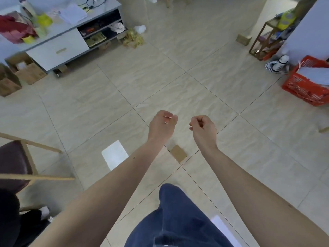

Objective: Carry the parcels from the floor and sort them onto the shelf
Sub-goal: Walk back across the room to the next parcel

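Both my arms reach forward over the tiled floor. My left hand (162, 126) and my right hand (203, 128) hang side by side with fingers curled in and nothing in either. A small brown cardboard parcel (178, 153) lies flat on the floor just below and between my wrists. A white flat parcel (114, 154) lies to its left under my left forearm. Another white parcel (224, 229) shows at the bottom right beside my leg. A brown box (243, 39) sits far off by the metal-framed shelf (267, 40) at the upper right.
A grey cabinet (58, 49) with clutter on top stands at the upper left, cardboard boxes (26, 70) beside it. A red plastic crate (308, 84) sits at the right edge. A wooden chair (19, 163) stands at the left. My blue-trousered leg (178, 220) fills the bottom centre.
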`<state>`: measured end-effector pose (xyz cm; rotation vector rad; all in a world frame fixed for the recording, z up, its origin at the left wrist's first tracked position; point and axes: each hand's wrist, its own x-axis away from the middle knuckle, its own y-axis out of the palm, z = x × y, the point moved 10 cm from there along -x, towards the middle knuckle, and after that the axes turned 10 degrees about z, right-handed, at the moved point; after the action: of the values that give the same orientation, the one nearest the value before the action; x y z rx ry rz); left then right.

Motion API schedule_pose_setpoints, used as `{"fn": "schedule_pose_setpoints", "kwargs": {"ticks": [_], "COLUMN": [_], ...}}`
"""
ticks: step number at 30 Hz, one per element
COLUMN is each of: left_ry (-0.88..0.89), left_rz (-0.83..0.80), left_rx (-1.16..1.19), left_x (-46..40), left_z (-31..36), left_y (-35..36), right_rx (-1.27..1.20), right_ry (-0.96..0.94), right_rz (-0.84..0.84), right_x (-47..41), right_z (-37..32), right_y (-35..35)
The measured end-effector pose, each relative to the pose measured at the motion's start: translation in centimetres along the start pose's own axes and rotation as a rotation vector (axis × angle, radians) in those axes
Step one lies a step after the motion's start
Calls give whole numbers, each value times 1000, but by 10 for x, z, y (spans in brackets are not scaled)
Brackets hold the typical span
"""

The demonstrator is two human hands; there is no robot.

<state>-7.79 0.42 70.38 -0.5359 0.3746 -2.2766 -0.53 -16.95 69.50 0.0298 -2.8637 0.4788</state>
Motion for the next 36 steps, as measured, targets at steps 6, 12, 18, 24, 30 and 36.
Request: {"fn": "schedule_pose_setpoints", "kwargs": {"ticks": [6,12,18,24,30,36], "left_ry": [119,180,216,317,416,525], "left_rz": [-127,-297,-446,-645,-883,-1089], "left_rx": [-82,-150,-192,-276,-366,-503], "left_x": [-89,-160,-216,-262,-292,-278], "left_z": [29,66,91,111,111,96], "left_y": [17,48,78,113,144,185], "right_rx": [-24,-32,-68,-123,-215,-305], "right_ry": [45,116,207,311,434,579], "right_rz": [143,292,417,613,854,1110], "right_x": [-48,-96,-129,-150,-141,-111], "right_z": [-17,-38,-47,-43,-23,9], "right_y": [36,56,73,91,124,133]}}
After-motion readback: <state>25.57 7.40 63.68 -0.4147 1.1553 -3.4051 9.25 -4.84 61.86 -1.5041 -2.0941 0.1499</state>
